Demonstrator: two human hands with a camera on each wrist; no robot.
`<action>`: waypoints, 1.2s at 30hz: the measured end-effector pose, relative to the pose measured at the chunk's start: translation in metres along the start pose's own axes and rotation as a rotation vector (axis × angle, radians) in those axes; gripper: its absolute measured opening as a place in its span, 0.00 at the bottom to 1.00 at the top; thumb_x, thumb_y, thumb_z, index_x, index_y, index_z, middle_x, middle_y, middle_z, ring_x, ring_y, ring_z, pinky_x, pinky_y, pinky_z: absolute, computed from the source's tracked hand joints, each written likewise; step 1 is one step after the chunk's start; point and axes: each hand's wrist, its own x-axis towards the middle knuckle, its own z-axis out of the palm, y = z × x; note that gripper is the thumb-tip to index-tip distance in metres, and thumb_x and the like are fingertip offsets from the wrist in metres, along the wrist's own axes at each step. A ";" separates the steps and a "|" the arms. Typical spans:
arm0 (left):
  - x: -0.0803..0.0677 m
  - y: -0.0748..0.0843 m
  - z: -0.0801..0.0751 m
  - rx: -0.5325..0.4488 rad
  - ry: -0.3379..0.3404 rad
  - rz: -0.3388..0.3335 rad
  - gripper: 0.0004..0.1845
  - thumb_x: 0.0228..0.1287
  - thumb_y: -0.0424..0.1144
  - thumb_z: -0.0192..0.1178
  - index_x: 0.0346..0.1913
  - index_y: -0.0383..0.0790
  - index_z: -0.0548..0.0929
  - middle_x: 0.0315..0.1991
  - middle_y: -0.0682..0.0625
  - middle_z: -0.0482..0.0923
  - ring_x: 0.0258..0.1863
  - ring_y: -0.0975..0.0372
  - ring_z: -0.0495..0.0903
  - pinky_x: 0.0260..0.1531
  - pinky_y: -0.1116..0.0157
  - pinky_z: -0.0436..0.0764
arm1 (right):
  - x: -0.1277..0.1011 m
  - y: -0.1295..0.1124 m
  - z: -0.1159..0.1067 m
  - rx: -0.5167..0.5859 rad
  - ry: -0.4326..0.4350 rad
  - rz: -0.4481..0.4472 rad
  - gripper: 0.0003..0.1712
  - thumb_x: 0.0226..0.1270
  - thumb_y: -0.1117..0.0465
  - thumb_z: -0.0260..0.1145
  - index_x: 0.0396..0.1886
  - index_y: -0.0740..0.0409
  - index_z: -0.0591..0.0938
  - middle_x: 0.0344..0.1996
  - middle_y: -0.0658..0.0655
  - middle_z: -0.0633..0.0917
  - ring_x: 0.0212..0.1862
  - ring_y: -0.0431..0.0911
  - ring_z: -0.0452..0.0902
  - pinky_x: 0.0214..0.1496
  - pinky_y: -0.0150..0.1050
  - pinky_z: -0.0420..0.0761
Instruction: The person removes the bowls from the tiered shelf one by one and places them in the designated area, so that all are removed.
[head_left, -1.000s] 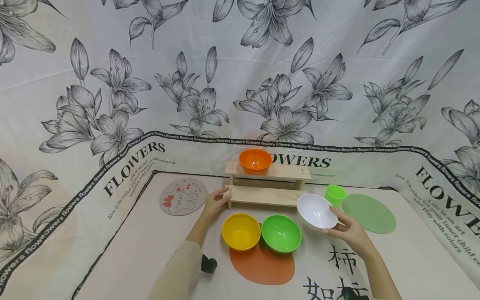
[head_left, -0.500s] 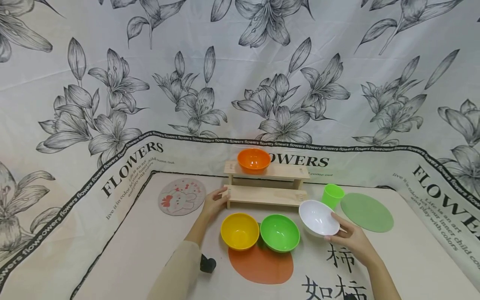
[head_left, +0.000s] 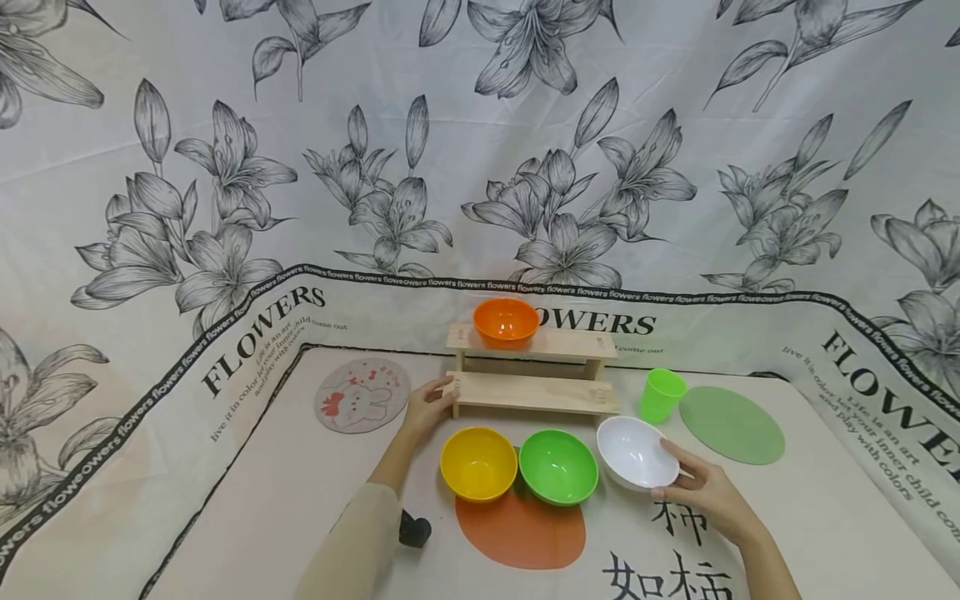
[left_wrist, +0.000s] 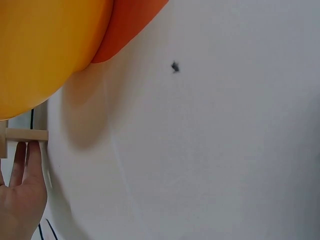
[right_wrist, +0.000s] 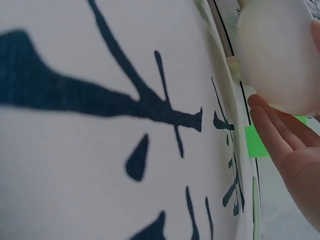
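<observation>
The round white plastic bowl (head_left: pixel 635 452) sits mouth-up and slightly tilted on the counter, right of the green plastic bowl, just beside it. The right hand (head_left: pixel 701 490) grips its near right rim. The two-tier pale wooden shelf (head_left: pixel 532 367) stands farther back, its lower left end touched by the left hand (head_left: pixel 427 408).
</observation>
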 end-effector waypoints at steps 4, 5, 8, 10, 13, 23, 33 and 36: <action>0.000 0.000 0.000 -0.007 -0.003 0.001 0.24 0.61 0.33 0.63 0.60 0.31 0.74 0.51 0.33 0.75 0.43 0.56 0.78 0.50 0.58 0.80 | -0.001 0.003 0.000 0.033 -0.014 -0.008 0.49 0.56 0.65 0.70 0.71 0.70 0.52 0.69 0.77 0.50 0.63 0.72 0.57 0.50 0.25 0.75; 0.000 0.000 0.000 -0.009 -0.004 0.001 0.24 0.61 0.33 0.63 0.60 0.31 0.74 0.51 0.33 0.75 0.43 0.56 0.78 0.50 0.58 0.80 | -0.002 0.003 0.000 0.039 -0.018 -0.015 0.49 0.55 0.66 0.70 0.71 0.70 0.52 0.69 0.77 0.50 0.63 0.73 0.57 0.50 0.24 0.75; 0.001 -0.001 0.000 -0.015 -0.006 0.008 0.24 0.61 0.33 0.63 0.60 0.31 0.74 0.50 0.33 0.75 0.42 0.57 0.78 0.49 0.58 0.80 | -0.002 0.007 0.000 0.053 -0.027 -0.026 0.49 0.55 0.67 0.69 0.71 0.72 0.52 0.68 0.77 0.50 0.63 0.74 0.57 0.49 0.24 0.75; 0.001 -0.001 0.000 -0.024 -0.007 0.010 0.23 0.61 0.32 0.62 0.60 0.31 0.74 0.50 0.33 0.75 0.42 0.58 0.78 0.49 0.59 0.81 | -0.003 0.008 0.000 0.055 -0.032 -0.029 0.49 0.55 0.67 0.69 0.70 0.72 0.52 0.68 0.78 0.50 0.62 0.74 0.57 0.48 0.24 0.76; 0.002 -0.002 0.000 -0.035 -0.009 0.014 0.23 0.61 0.31 0.62 0.59 0.30 0.74 0.49 0.33 0.76 0.42 0.58 0.78 0.48 0.59 0.81 | -0.003 0.011 0.000 0.060 -0.038 -0.033 0.48 0.55 0.67 0.69 0.70 0.73 0.52 0.68 0.78 0.50 0.62 0.75 0.57 0.48 0.25 0.77; -0.011 0.015 0.000 -0.036 -0.044 0.014 0.24 0.62 0.31 0.61 0.61 0.26 0.71 0.50 0.31 0.74 0.41 0.59 0.77 0.52 0.55 0.78 | -0.002 0.012 -0.003 0.064 -0.088 -0.043 0.48 0.55 0.68 0.69 0.69 0.74 0.53 0.68 0.79 0.50 0.61 0.75 0.58 0.48 0.27 0.77; -0.020 0.026 0.001 -0.008 -0.056 0.015 0.24 0.64 0.31 0.58 0.61 0.26 0.70 0.54 0.28 0.72 0.45 0.56 0.77 0.55 0.51 0.75 | -0.001 0.011 -0.003 0.054 -0.089 -0.034 0.48 0.56 0.67 0.69 0.70 0.72 0.53 0.69 0.77 0.50 0.62 0.75 0.55 0.49 0.24 0.75; -0.016 0.022 0.000 -0.012 -0.058 0.009 0.24 0.64 0.30 0.58 0.61 0.25 0.70 0.54 0.28 0.72 0.44 0.56 0.77 0.55 0.51 0.75 | 0.000 0.011 -0.003 0.048 -0.086 -0.032 0.47 0.56 0.67 0.69 0.70 0.72 0.53 0.69 0.77 0.50 0.63 0.75 0.55 0.49 0.25 0.75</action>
